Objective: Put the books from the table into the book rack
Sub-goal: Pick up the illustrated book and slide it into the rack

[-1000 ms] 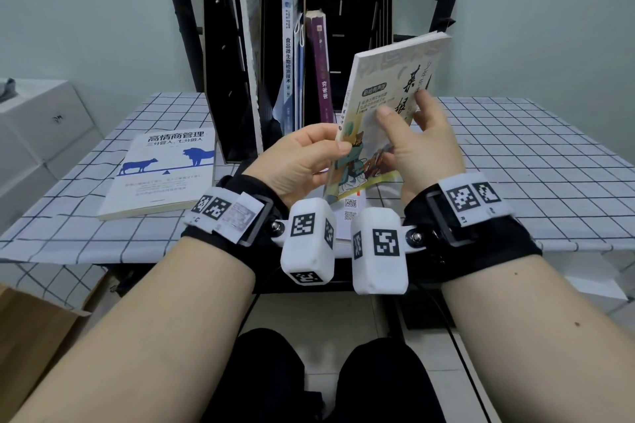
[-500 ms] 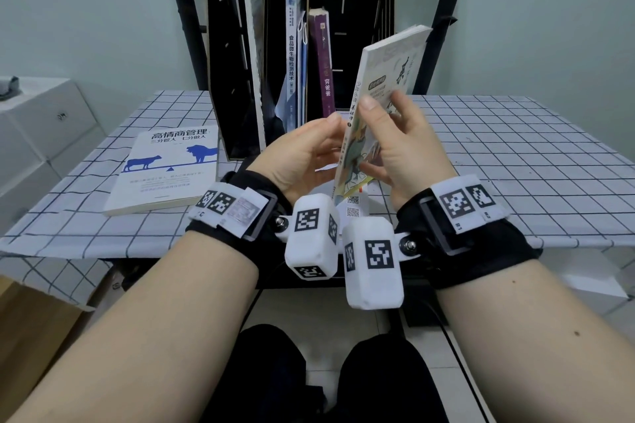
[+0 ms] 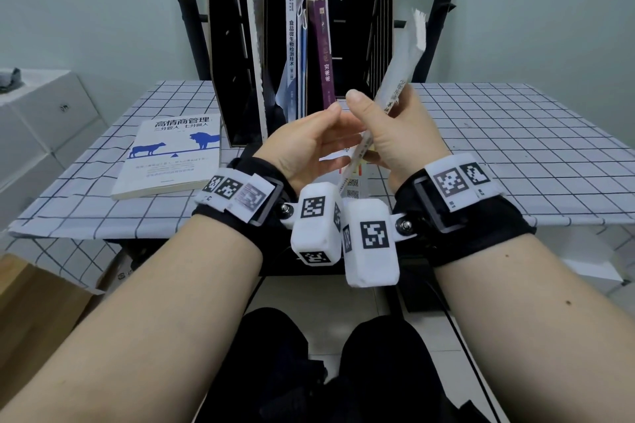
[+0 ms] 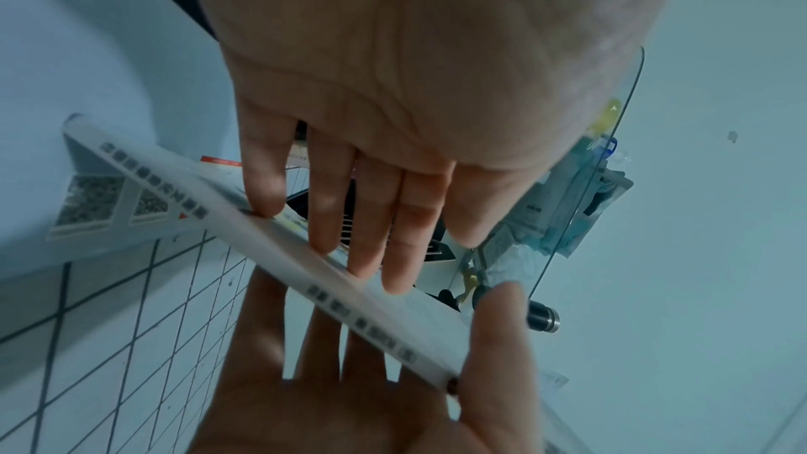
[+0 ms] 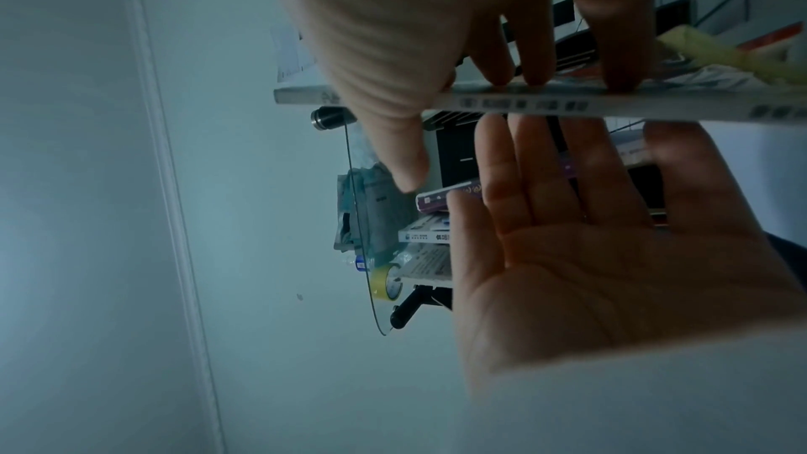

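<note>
My right hand [image 3: 378, 127] grips a thin white book [image 3: 400, 79] low down, thumb on the near face and fingers behind it. The book stands edge-on to me and leans up to the right, in front of the black book rack [image 3: 223, 45]. My left hand [image 3: 330, 134] is flat beside it, straight fingertips [image 4: 262, 199] touching the white book [image 4: 305, 254] near its spine. The right wrist view shows the book [image 5: 524, 104] pinched from above and the left palm [image 5: 567, 237] facing it. A blue-and-white book [image 3: 171, 154] lies flat on the table at the left.
The rack holds a leaning white book [image 3: 254, 45], a white-and-blue book [image 3: 293, 45] and a purple book [image 3: 321, 51]; its right slots look dark. A flat printed item with QR codes [image 3: 352, 185] lies under my hands. A white cabinet [image 3: 41, 113] stands left of the checked table [image 3: 515, 148].
The white book has turned from cover-on to edge-on and swung to the right. My left hand has let go of its edge and straightened its fingers.
</note>
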